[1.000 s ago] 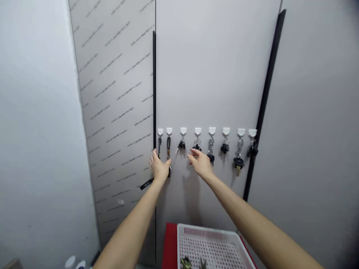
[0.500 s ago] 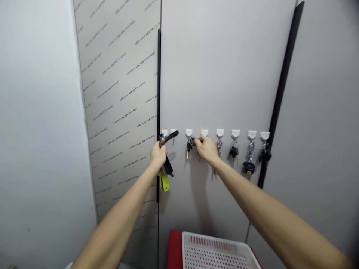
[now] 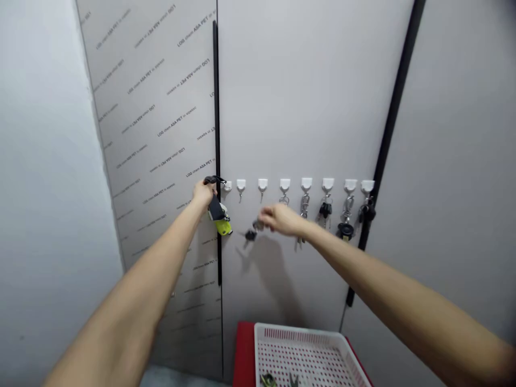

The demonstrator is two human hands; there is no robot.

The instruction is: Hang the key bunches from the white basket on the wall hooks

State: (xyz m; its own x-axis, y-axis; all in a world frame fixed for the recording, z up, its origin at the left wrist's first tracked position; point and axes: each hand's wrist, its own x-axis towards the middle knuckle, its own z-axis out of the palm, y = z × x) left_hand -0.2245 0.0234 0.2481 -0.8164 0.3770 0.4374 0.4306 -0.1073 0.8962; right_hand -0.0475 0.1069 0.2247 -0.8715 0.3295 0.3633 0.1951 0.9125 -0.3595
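My left hand [image 3: 205,193] is closed around a bunch of keys [image 3: 216,208] with a black strap and a yellow-green tag, beside the black door handle strip. A second bunch of keys [image 3: 250,235] with black heads dangles, blurred, from the pinched fingers of my right hand [image 3: 278,219], in front of the cabinet door. Above it is a bare white hook [image 3: 263,184] in a row of several. On the hooks further right hang more keys, among them a bunch with black heads [image 3: 325,209] and one with a round black fob [image 3: 345,231].
Below stands a white perforated basket [image 3: 300,333] on something red [image 3: 243,355]; a few small items [image 3: 268,379] lie in it. Long black handle strips [image 3: 216,107] run down the cabinet doors. A pale wall [image 3: 40,188] closes off the left side.
The keys at the third hook have come off it and hang from my right hand, lower down. My left hand has shifted left with its keys. The camera view has tilted slightly.
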